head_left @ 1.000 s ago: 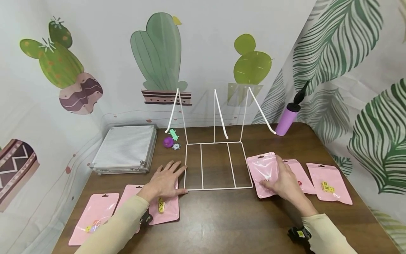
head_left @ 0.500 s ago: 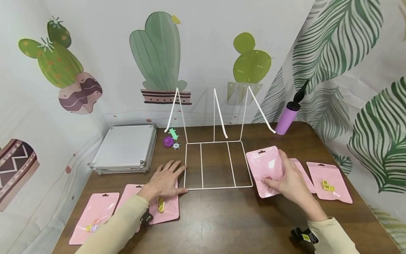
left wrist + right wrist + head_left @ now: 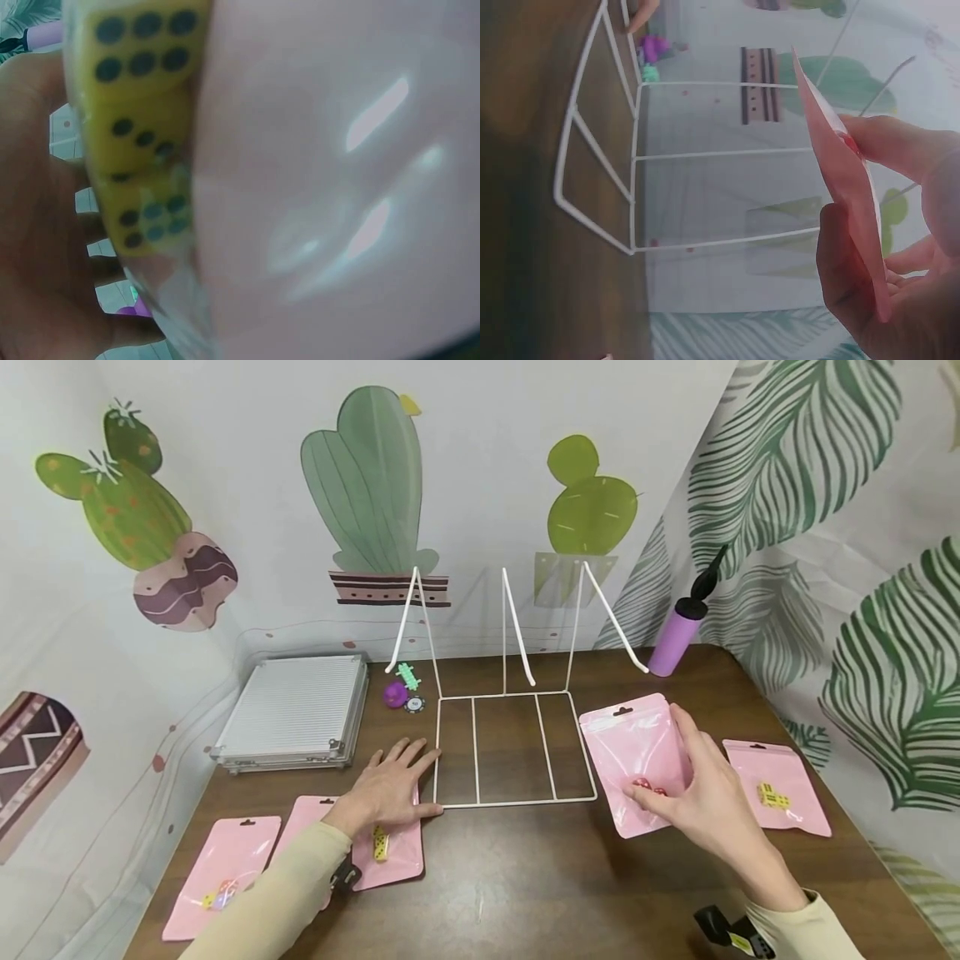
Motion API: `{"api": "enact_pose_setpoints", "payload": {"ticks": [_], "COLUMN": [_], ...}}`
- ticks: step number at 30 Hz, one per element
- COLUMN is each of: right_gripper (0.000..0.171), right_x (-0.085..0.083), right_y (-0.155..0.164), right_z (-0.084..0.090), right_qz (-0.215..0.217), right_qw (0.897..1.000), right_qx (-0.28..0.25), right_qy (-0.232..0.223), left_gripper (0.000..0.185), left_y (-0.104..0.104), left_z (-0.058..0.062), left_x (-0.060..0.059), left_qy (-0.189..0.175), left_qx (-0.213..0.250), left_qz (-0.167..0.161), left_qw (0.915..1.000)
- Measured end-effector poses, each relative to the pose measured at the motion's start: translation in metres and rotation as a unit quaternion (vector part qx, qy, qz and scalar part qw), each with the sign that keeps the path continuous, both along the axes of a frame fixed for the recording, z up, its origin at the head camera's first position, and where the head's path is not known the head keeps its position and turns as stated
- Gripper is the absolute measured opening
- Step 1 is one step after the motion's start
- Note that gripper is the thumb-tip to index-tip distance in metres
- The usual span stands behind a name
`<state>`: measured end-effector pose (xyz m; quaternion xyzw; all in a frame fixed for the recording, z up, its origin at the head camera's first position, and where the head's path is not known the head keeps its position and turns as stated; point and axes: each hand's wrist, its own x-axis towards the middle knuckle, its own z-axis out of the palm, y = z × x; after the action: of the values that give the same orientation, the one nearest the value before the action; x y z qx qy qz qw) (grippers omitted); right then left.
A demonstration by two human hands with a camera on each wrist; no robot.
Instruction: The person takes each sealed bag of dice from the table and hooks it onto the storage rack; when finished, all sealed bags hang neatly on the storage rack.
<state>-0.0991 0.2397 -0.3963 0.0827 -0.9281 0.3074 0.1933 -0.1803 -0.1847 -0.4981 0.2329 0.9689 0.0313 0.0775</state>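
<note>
My right hand (image 3: 708, 797) holds a pink zip pouch (image 3: 626, 735) between thumb and fingers, raised above the table right of the white wire rack (image 3: 519, 627). Small red pieces show through its clear front near my thumb. In the right wrist view the pouch (image 3: 845, 180) appears edge-on, gripped from both faces. My left hand (image 3: 386, 789) lies with fingers spread at the left side of the rack's base. Below it is another pink pouch (image 3: 403, 858) with yellow dice; these dice (image 3: 142, 135) loom large in the left wrist view.
Two more pink pouches, a left one (image 3: 217, 872) and a partly covered one (image 3: 306, 814), lie by my left arm. A further pouch (image 3: 776, 781) lies far right. A silver case (image 3: 292, 706), purple toy (image 3: 395, 694), poker chip (image 3: 414, 704) and purple pump (image 3: 675, 639) stand behind.
My right hand has lifted the pink pouch off the table and tilted it up, drawing it slightly nearer. The left hand stays in place.
</note>
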Motion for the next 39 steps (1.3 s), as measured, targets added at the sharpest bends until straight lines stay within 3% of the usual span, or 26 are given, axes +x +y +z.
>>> {"api": "enact_pose_setpoints", "payload": {"ticks": [7,20,39], "right_gripper": [0.120,0.126,0.123], "right_x": [0.012,0.023,0.016], "right_y": [-0.004,-0.006,-0.007], "right_z": [0.016,0.037,0.058], "right_qz": [0.003,0.025,0.045], "right_qw": [1.000,0.996,0.990], "right_qx": [-0.006,-0.018,-0.043], "right_qy": [0.009,0.085,0.127], "left_gripper": [0.096,0.096,0.096], "left_y": [-0.002,-0.002,-0.001], "left_z": [0.000,-0.002,-0.002], "left_x": [0.000,0.001,0.001], "left_qy": [0.002,-0.001,0.005], "left_qx": [-0.005,-0.006,-0.001], "left_qz": [0.002,0.006,0.005], "left_qw": [1.0000,1.0000,1.0000]}}
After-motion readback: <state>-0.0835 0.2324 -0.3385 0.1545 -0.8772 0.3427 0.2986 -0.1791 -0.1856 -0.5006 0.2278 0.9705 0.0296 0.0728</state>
